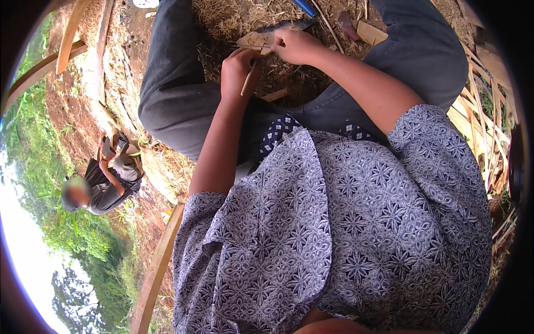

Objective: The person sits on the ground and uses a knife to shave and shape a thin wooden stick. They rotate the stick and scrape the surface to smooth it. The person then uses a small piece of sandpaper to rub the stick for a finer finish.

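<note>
My left hand point(238, 64) is closed round a thin pale stick point(248, 79), whose lower end sticks out below the fingers. Close beside it, my right hand point(293, 45) is closed, fingertips pinched together near the stick's upper end; what they hold is too small to make out. Behind both hands lies a pale flat piece point(253, 39), perhaps wood. Just beyond the right hand a dark flat thing point(303, 24) shows in part.
My bent legs in dark trousers point(172, 106) frame the straw-strewn ground point(222, 16). A blue cylindrical thing point(304, 7) lies at the top. Pale strips point(475, 119) are heaped at right. Wooden beams point(158, 267) stand left, where another person point(111, 186) sits.
</note>
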Demonstrator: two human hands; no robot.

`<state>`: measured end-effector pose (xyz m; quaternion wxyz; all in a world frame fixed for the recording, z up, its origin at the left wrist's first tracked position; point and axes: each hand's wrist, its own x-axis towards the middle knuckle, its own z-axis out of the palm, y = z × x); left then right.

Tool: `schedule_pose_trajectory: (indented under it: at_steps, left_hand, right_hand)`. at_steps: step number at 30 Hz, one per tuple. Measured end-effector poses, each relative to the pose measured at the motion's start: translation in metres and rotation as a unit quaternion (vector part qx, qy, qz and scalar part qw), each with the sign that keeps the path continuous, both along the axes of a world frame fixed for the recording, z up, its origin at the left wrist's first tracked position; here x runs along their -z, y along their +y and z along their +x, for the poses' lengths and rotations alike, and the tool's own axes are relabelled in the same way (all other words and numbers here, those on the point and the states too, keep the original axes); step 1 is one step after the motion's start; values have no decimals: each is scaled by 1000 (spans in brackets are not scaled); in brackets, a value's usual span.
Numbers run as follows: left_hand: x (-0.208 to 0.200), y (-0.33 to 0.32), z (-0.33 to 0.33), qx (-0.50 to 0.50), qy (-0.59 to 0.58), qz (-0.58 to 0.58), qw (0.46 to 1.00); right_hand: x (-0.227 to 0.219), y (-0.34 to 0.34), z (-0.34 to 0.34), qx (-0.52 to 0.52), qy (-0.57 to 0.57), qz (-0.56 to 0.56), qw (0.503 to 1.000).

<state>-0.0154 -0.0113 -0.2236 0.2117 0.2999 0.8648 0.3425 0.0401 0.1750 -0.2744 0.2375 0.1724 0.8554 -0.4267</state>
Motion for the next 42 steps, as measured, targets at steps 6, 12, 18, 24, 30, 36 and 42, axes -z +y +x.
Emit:
schedule_pose_trajectory:
  at_steps: [6, 12, 18, 24, 30, 36, 42]
  left_hand:
    - [3, 0, -1, 10, 24, 34, 999]
    - [0, 1, -1, -6, 8, 22, 1000]
    - [-5, 3, 0, -6, 4, 12, 1000]
    - [-7, 3, -2, -6, 17, 16, 1000]
    - [-3, 1, -1, -8, 17, 11, 1000]
    - [-7, 3, -1, -6, 7, 18, 1000]
    - [-4, 3, -1, -5, 15, 16, 1000]
  right_hand:
    - [31, 7, 6, 11, 53, 45, 998]
    - [11, 2, 3, 34, 32, 17, 999]
    - [13, -1, 4, 0, 10, 37, 999]
    - [29, 4, 9, 22, 92, 59, 994]
    - [-12, -1, -1, 5, -2, 0, 1000]
    - [18, 5, 6, 17, 49, 37, 998]
    - [-3, -3, 1, 26, 17, 7, 1000]
